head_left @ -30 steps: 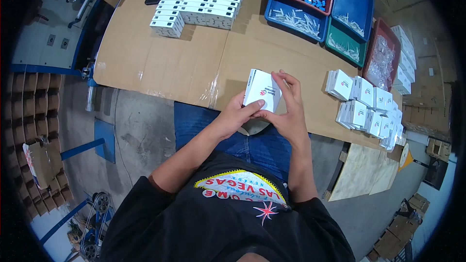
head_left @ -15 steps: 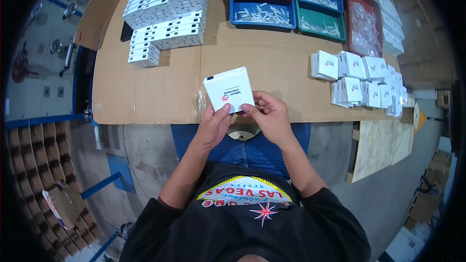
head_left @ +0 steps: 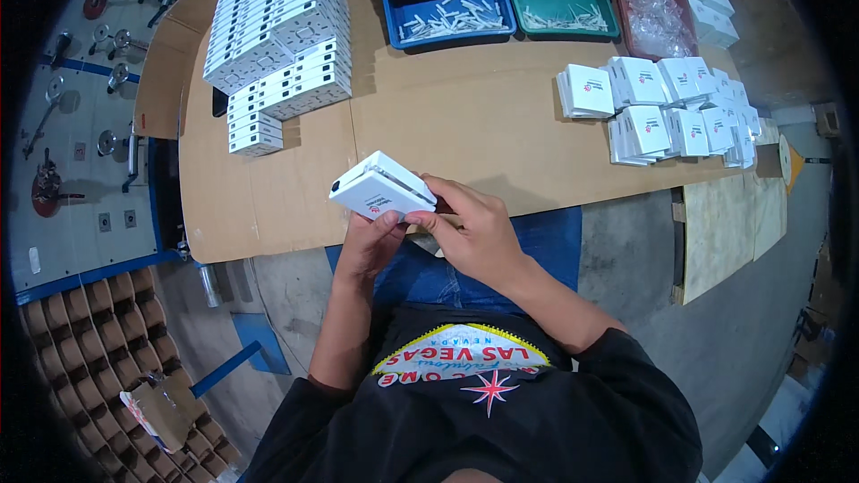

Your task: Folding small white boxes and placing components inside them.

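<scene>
A small white cardboard box (head_left: pixel 379 189) with a red mark is held over the front edge of the cardboard-covered table (head_left: pixel 465 116). My left hand (head_left: pixel 374 240) grips it from below. My right hand (head_left: pixel 469 225) pinches its right end, where a flap stands slightly open. The box is tilted, with its left end lower.
Stacked rows of white boxes (head_left: pixel 277 36) fill the table's far left. Loose white boxes (head_left: pixel 667 107) pile at the right. Blue, green and red bins (head_left: pixel 456 13) of small parts line the back. A brown partitioned carton (head_left: pixel 98 340) stands on the floor at lower left.
The box has turned from showing its broad face to lying tilted and edge-on, and both hands have shifted along it. The view has swung right across the table.
</scene>
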{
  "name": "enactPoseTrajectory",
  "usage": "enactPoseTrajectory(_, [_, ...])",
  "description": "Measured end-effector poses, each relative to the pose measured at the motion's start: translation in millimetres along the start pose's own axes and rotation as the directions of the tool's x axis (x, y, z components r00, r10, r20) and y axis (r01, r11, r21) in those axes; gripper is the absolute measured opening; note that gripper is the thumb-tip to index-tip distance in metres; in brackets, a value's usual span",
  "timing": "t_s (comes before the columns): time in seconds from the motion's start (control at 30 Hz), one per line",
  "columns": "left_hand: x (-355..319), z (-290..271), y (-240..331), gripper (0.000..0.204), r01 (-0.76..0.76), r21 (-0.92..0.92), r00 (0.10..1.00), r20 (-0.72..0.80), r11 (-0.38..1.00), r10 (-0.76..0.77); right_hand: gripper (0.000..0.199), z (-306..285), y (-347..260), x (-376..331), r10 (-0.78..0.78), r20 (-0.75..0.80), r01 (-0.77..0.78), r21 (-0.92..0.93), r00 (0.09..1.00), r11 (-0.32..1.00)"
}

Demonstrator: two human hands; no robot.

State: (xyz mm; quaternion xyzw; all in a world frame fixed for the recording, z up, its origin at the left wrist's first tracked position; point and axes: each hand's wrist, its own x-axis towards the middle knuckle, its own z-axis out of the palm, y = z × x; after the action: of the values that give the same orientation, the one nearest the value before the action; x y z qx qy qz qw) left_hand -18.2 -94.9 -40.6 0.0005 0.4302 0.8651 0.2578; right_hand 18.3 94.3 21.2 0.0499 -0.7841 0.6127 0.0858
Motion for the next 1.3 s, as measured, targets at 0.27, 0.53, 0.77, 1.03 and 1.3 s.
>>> enactPoseTrajectory(0.27, [-2.7,-22.2,-5.6,0.063,0.035,-0.097,0.994,0.106,0.995,-0.024,0.037,-0.5,-4.8,-2.9,0.048,0.021,-0.049,0.044,0.999,0.998])
enactPoseTrajectory(0.53, [0.8,-9.6,13.5,0.053,-0.029,-0.128,0.957,0.283,0.991,0.064,0.040,-1.4,-7.3,-0.3,-0.132,0.006,0.131,0.109,0.991,0.985])
enactPoseTrajectory(0.77, [-1.5,-14.9,20.5,0.046,0.013,-0.106,0.950,0.311,0.994,0.020,0.044,0.9,-5.9,-2.8,-0.225,0.022,0.225,0.018,0.974,0.974])
enactPoseTrajectory(1.03, [-5.6,-17.2,18.4,0.045,0.008,-0.092,0.967,0.254,0.996,0.015,0.046,3.8,-4.3,-5.9,-0.267,0.006,0.267,-0.020,0.964,0.964])
enactPoseTrajectory(1.3, [-8.4,-16.8,18.8,0.057,0.089,-0.004,0.982,0.169,0.996,-0.087,0.036,3.1,-3.8,-6.4,-0.097,0.016,0.093,0.165,0.995,0.982])
